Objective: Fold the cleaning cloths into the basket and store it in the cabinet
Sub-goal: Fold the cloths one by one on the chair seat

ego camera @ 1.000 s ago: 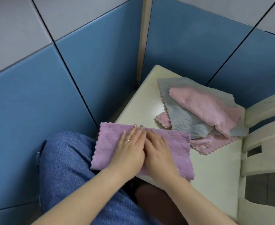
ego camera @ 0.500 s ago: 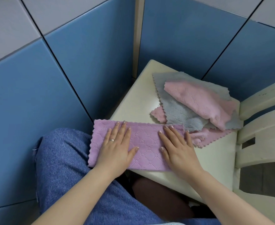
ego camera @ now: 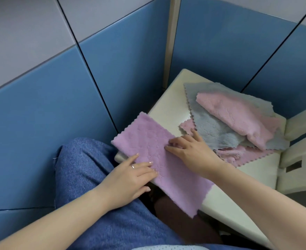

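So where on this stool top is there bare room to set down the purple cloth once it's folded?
Bare patches on the stool top: the far left corner, between the purple cloth and the grey cloth, and the near right edge beyond the pink cloths. The middle and far right are crowded with piled cloths.

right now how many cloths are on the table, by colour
purple cloth: 1, folded, under both hands
grey cloth: 1 that I can tell apart
pink cloths: 2, one bunched on top of the grey, one flat beneath it
total: 4 on the table; more could be hidden in the pile
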`<state>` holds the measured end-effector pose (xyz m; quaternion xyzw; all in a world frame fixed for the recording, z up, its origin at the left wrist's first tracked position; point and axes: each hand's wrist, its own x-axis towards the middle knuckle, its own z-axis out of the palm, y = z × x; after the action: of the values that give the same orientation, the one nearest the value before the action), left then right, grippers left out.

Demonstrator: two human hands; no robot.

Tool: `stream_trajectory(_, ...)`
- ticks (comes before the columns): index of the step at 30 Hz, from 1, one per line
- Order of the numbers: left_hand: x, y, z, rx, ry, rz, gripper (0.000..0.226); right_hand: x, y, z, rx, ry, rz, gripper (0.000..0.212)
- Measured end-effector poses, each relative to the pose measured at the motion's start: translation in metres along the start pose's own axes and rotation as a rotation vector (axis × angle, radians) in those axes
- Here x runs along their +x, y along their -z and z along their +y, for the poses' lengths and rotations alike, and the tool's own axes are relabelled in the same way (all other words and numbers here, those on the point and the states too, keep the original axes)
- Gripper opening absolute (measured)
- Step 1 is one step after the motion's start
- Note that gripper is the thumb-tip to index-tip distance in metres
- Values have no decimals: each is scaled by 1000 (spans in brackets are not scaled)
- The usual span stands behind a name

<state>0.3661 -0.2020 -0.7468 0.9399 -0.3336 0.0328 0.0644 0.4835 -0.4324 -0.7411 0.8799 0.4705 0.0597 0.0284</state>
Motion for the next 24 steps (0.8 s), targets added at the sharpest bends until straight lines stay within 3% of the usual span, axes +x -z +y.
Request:
stream_trajectory(4, -5, 1, -20, 22, 77, -16, 48, -14, 3, 5, 54, 9, 25, 52)
stream_trajectory(7, -3, 0, -27, 44, 71, 32, 30, -23, 4, 6, 90, 51, 29, 46)
stream_trajectory(11, 3, -4, -28, 61, 67, 49, 33, -33, 7, 9, 114, 163, 64, 35)
stream_trajectory(15, 2, -13, -27, 55, 3, 42, 38, -61, 10, 11, 208, 301, -71, 55)
stream_trajectory(18, 1, -20, -22, 25, -79, 10, 43, -76, 9, 3, 220, 267, -251, 74)
stream_trajectory(24, 3, -28, -22, -40, -88, 13, 43, -83, -5, -23, 200, 145, -138, 70)
